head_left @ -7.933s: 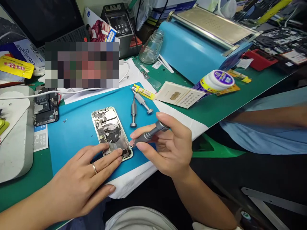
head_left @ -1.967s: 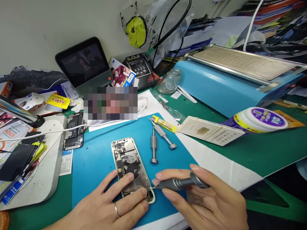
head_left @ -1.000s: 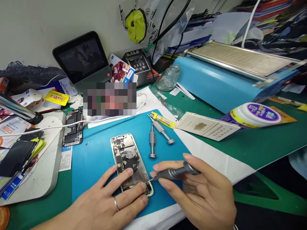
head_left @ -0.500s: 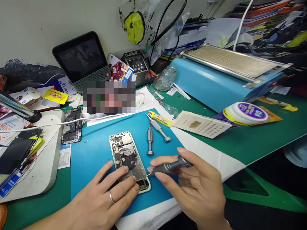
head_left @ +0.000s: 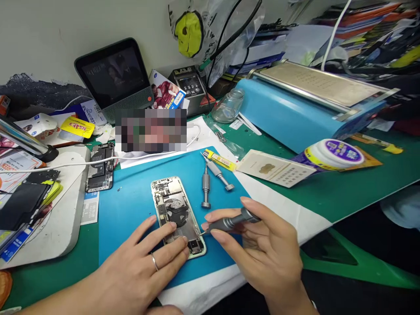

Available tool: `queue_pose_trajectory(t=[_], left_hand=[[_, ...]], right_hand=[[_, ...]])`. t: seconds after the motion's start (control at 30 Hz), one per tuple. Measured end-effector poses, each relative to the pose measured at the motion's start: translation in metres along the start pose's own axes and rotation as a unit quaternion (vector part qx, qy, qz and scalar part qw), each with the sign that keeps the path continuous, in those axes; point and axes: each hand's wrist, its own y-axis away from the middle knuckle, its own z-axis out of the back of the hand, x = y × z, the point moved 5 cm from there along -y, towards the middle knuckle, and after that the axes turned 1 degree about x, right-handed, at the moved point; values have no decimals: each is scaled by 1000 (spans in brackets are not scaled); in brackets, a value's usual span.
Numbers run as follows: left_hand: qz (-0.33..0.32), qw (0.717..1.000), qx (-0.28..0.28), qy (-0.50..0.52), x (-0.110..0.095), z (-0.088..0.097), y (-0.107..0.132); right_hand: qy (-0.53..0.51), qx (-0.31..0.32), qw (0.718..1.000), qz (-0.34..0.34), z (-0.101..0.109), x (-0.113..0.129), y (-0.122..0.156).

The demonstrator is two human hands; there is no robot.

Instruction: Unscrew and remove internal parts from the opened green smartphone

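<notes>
An opened phone (head_left: 173, 205) lies on a blue mat (head_left: 131, 210), its inner parts showing. My left hand (head_left: 144, 267) rests on the phone's near end with the fingers spread flat, holding it down. My right hand (head_left: 262, 249) is closed on a grey screwdriver (head_left: 229, 222). The tool's tip touches the phone's lower right edge, near its bottom corner. Two more grey screwdrivers (head_left: 206, 186) lie on the mat just beyond my right hand.
A dismantled phone part (head_left: 100, 168) and a white cable lie at the left. Behind stand a small screen (head_left: 114, 78), a glass jar (head_left: 228, 107), a blue machine (head_left: 308, 105) and a round tub (head_left: 331, 153). A yellow tube (head_left: 219, 159) and a card (head_left: 272, 168) lie nearby.
Over the last half second the view shifted slightly. Both hands stay in place on the phone; the screwdriver tip remains at the lower right edge.
</notes>
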Motion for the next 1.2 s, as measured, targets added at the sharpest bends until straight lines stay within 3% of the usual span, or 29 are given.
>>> queue_pose_trajectory(t=[0.17,0.3,0.63,0.8,1.07,1.2], left_hand=[[5,1000,-23,4,0,1,0],[6,999,-38,18,1,-2,1],[-15,999,-43,17,3,-1,-1],[-22,999,-44,17,2,-2,-1],[-9,998,-45,42,0,1,-2],[-7,999,-30,39,0,2,-2]], right_hand=[[-8,-1,999,43,2,5,-3],[-15,58,991,120,1,16,-7],[15,141,981,130,-10,21,-3],[33,147,980,127,-13,20,-4],[118,174,961,178,-12,26,3],[92,142,965,200,-14,29,-1]])
